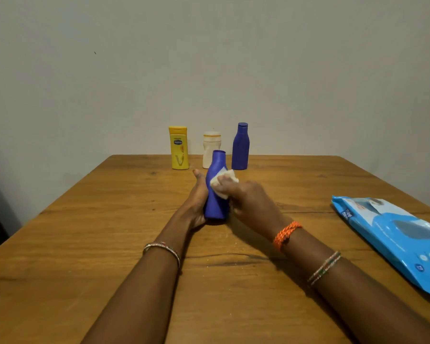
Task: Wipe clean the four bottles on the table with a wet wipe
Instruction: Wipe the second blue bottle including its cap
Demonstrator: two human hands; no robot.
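Blue bottle in hand [216, 192]: it stands near the middle of the surface [85, 232], its base low at the wood and its neck leaning a little away from the person; whether the base touches the wood I cannot tell.
Left hand [196, 202]: its grip is curled around the lower body of this bottle from the left side, probably to keep the bottle steady while the other hand rubs it.
Right hand [248, 202]: its fingers are pressed together on a white wet wipe [224, 181] and push it against the right shoulder of the bottle, so the wiping pressure meets the left palm.
Waiting bottles: a yellow bottle [179, 148], a white bottle [209, 147] and a second blue bottle [240, 147] stand upright in a row at the far edge, near the wall, well apart from the hands; this keeps the working area free.
Wipe pack [392, 242]: the light blue pack lies flat at the right side, near the right arm, so a fresh wipe is easy to reach.
Step, as I judge: one bottle is being wiped now; which of the others are already clean cannot be seen.
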